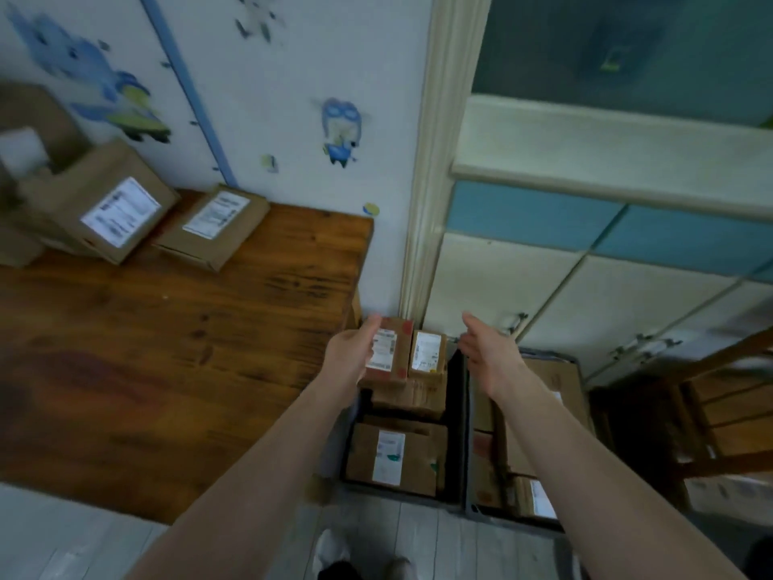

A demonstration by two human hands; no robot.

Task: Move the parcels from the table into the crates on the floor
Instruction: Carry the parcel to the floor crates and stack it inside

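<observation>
A small brown parcel [391,353] with a white label and red marks lies on top of the stacked parcels in the left dark crate [455,433] on the floor. My left hand [353,351] touches its left edge with the fingers fairly straight. My right hand [481,349] hovers open above the right crate [472,462] and holds nothing. Another labelled parcel [427,349] lies beside the small one, and a larger one [393,454] lies nearer me. Two labelled parcels [121,211] [213,223] stay at the back of the wooden table [188,349].
More blurred boxes [25,161] are stacked at the table's far left. The right crate holds several cardboard parcels [556,378]. A cabinet [585,286] with blue and cream doors stands behind the crates, with a wooden chair [719,420] to the right. My shoes [334,550] are below.
</observation>
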